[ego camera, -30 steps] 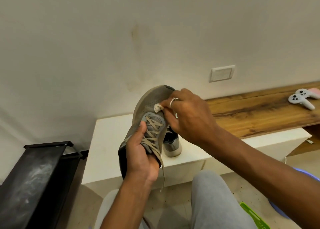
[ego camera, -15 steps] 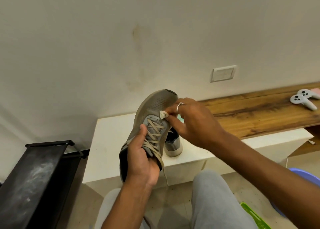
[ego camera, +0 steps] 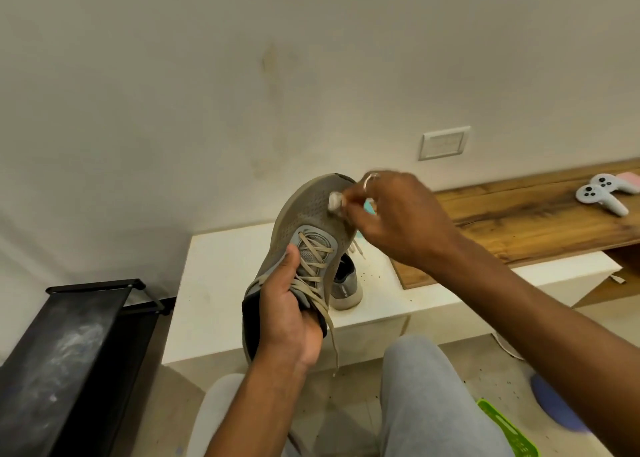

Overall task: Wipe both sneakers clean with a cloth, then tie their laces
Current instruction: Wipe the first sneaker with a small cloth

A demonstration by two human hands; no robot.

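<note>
Head cam: left hand (ego camera: 287,311) is wrapped round the heel end of the grey sneaker (ego camera: 304,214), thumb lying over the laces (ego camera: 313,262), holding it toe-up above the white tabletop (ego camera: 221,266). Right hand (ego camera: 398,217) is pinching a tiny wad of cloth (ego camera: 335,201) against the toe area. It's blurry there, so I can't say exactly which fingers are doing it. Second sneaker (ego camera: 346,285) sits on the tabletop right behind the held one, mostly hidden.

What I'd worry about: that cloth bit is really small, so a hard rub could roll it out of the pinch and drop it on the floor. Also the shoe is held only from the back end — pushing on the toe levers against that grip, so it could twist or slip down onto the other sneaker. The loose lace end (ego camera: 333,345) dangles below the left hand and could snag or get tugged mid-wipe. And with such a small wad, my guess is grime just gets smeared around the mesh rather than lifted off — easy to call it clean when it isn't.
</note>
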